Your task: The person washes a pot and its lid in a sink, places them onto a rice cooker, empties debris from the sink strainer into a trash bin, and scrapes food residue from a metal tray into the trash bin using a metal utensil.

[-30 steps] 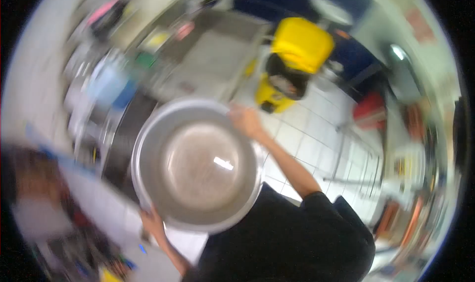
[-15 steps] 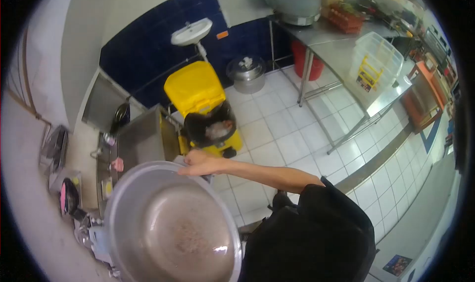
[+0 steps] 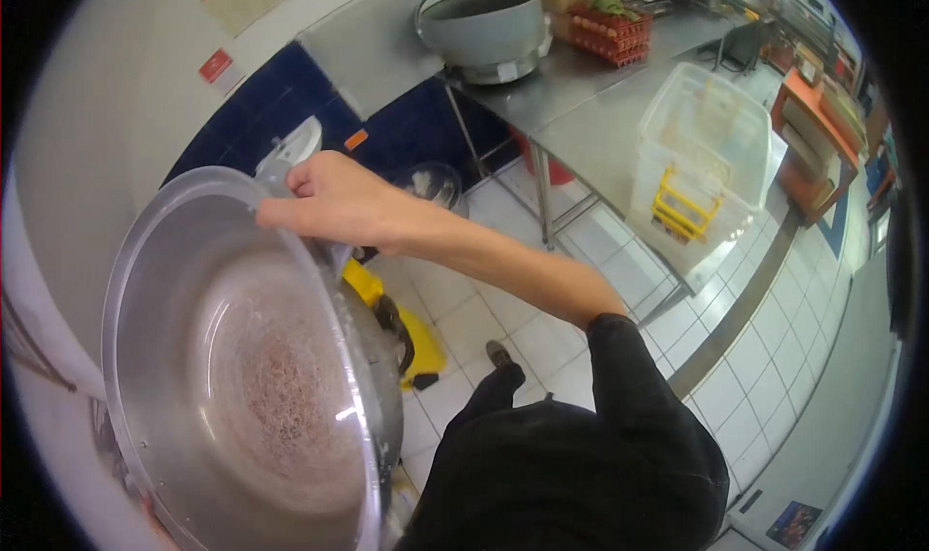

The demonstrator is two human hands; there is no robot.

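A large grey metal cooking pot (image 3: 213, 377) fills the left side, tilted with its mouth facing me. Its inside is wet, with a brownish residue on the bottom. My right hand (image 3: 334, 203) is closed on the handle at the pot's upper right rim, its thumb over the edge. At the lower left, a small part of my left hand (image 3: 155, 522) shows at the outside of the pot, beside the rivets of the other handle; most of it is hidden.
Behind the pot stands a yellow bin (image 3: 423, 348), partly covered. A steel table (image 3: 590, 116) holds a big pot (image 3: 489, 29), red egg trays (image 3: 610, 33) and a clear plastic tub (image 3: 702, 145). A small white washbasin (image 3: 300, 143) hangs on the wall.
The pot has been raised and tilted more towards me, and my right hand has gone up and left with it. The view has turned, the sink counter is now hidden, and left fingers show.
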